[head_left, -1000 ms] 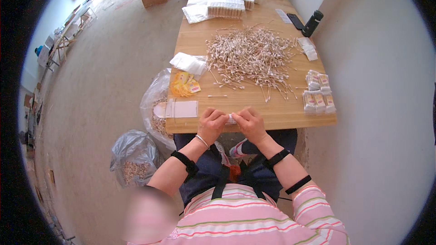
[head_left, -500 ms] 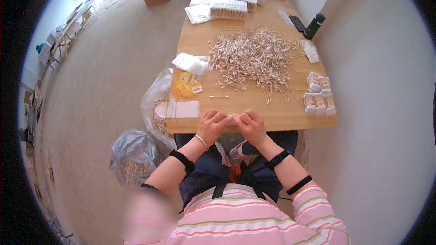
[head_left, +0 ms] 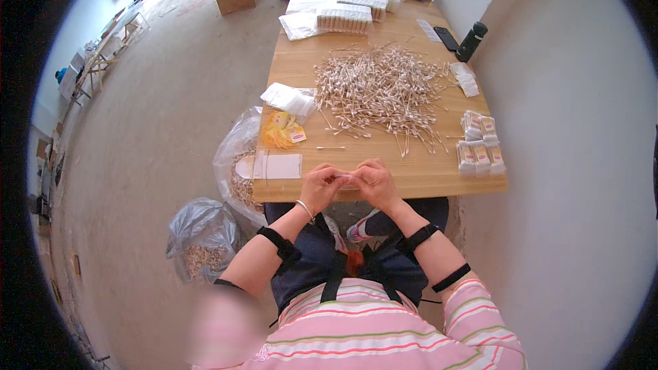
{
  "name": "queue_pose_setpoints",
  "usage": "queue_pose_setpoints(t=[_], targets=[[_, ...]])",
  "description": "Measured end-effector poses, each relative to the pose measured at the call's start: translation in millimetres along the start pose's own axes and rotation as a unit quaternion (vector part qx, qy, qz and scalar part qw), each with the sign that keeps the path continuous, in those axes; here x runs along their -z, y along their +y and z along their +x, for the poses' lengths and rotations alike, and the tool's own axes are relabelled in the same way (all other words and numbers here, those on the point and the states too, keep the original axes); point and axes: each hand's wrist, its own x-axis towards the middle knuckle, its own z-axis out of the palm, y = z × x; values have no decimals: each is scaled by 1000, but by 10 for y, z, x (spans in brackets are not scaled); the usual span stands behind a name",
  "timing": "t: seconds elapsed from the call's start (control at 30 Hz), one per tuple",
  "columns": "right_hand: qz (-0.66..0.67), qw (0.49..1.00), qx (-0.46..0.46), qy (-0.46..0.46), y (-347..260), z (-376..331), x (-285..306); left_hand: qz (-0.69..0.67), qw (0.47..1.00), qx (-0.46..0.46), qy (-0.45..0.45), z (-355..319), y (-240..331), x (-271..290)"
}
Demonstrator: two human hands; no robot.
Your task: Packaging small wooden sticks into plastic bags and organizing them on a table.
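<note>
At the table's front edge, my left hand point(head_left: 321, 187) and my right hand point(head_left: 377, 184) meet with fingertips pinched together. Between them is a small clear plastic packet point(head_left: 349, 186), mostly covered by the fingers; its contents cannot be made out. A large loose heap of cotton swabs point(head_left: 380, 89) spreads over the table beyond the hands. One single cotton swab point(head_left: 331, 147) lies apart, just past my left hand. To the left of that hand rests a flat white card or tray point(head_left: 281, 166), and behind it are yellow printed cards point(head_left: 282, 130).
Filled swab packets point(head_left: 481, 156) stand in rows at the table's right edge. White plastic bags point(head_left: 288, 98) lie at the left edge. Bundled packs point(head_left: 345, 18), a phone point(head_left: 446, 39) and a dark bottle point(head_left: 471, 42) sit farther back. Bags of swabs point(head_left: 204, 240) stand on the floor at left.
Both hands stay together at the table edge. The right fingers have lifted slightly and shifted left over the packet, and the grip of both hands on it has changed a little.
</note>
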Motion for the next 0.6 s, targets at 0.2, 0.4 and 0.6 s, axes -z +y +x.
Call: queue_pose_setpoints(t=[0.2,0.4,0.6], targets=[[23,999,-33,19,-31,37,-6,-51,997,36,38,-17,-77,-68],[39,998,-58,5,-70,104,-4,-74,995,57,45,1,-34,12],[20,999,-48,-1,-87,146,-15,4,998,10,65,7,1,28]])
